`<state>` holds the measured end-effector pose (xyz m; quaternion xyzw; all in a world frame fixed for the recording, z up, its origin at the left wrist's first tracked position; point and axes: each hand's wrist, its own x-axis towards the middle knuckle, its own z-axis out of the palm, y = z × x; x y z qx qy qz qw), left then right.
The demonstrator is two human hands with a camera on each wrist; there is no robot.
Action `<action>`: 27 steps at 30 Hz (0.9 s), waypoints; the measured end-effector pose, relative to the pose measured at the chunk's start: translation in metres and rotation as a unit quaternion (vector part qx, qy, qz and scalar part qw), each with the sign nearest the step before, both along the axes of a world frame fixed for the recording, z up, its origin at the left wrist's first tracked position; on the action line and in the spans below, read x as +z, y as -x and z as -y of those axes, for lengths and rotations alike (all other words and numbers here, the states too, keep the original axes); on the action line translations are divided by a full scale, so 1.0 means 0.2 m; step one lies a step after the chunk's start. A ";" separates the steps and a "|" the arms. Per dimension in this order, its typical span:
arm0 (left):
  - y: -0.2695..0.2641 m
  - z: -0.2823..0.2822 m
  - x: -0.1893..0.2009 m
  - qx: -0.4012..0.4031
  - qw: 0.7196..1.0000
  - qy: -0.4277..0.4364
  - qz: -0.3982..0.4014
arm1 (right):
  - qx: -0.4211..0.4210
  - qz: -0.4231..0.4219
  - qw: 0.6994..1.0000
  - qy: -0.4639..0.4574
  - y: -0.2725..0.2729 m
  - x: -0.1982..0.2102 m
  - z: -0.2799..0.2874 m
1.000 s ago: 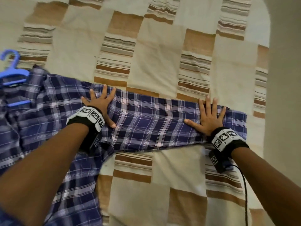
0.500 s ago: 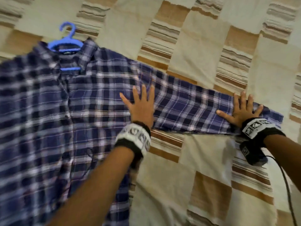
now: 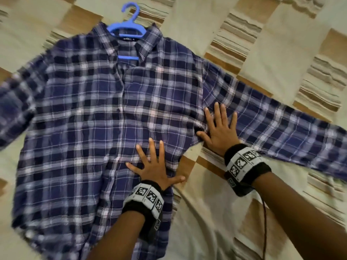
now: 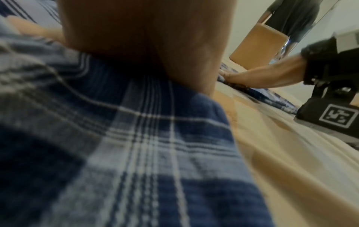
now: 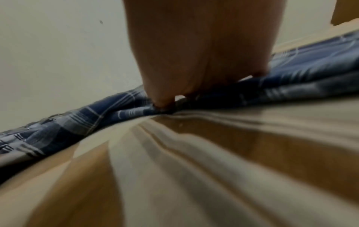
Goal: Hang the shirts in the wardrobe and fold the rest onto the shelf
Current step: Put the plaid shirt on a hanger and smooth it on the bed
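plaid shirt [image 3: 90,113] is on its blue hanger [image 3: 125,28], lying on the bed [image 3: 216,212]. left hand [image 3: 152,169] and right hand [image 3: 220,128] are spread flat, smoothing it. wardrobe hanging and folding not done yet.

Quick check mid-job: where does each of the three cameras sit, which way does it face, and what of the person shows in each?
Head: worn on the head, looking down at the shirt on its hanger; both forearms, left hand and right hand show.
Left wrist: low over the shirt, facing along the left hand; right hand at right.
Right wrist: low over the bedcover, facing along the right hand.
All three share the shirt.
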<state>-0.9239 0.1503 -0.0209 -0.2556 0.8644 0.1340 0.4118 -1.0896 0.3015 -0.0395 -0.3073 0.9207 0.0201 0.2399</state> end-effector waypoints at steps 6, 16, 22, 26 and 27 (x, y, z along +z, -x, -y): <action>0.03 -0.01 -0.04 0.013 0.999 0.014 0.042 | -0.005 0.053 0.998 -0.046 0.01 0.00 0.02; 0.04 0.00 0.00 0.018 1.000 0.004 0.016 | -0.007 0.036 0.997 -0.068 0.01 0.00 0.05; -0.15 -0.03 0.17 0.035 0.994 -0.006 -0.106 | -0.042 0.033 0.995 -0.083 -0.01 0.09 -0.08; -0.52 -0.28 0.23 -0.001 0.983 0.071 -0.171 | -0.078 -0.052 0.988 -0.123 -0.12 0.15 -0.21; -0.62 -0.35 0.22 -0.023 0.978 0.079 -0.191 | -0.041 -0.091 0.990 -0.097 -0.16 0.16 -0.21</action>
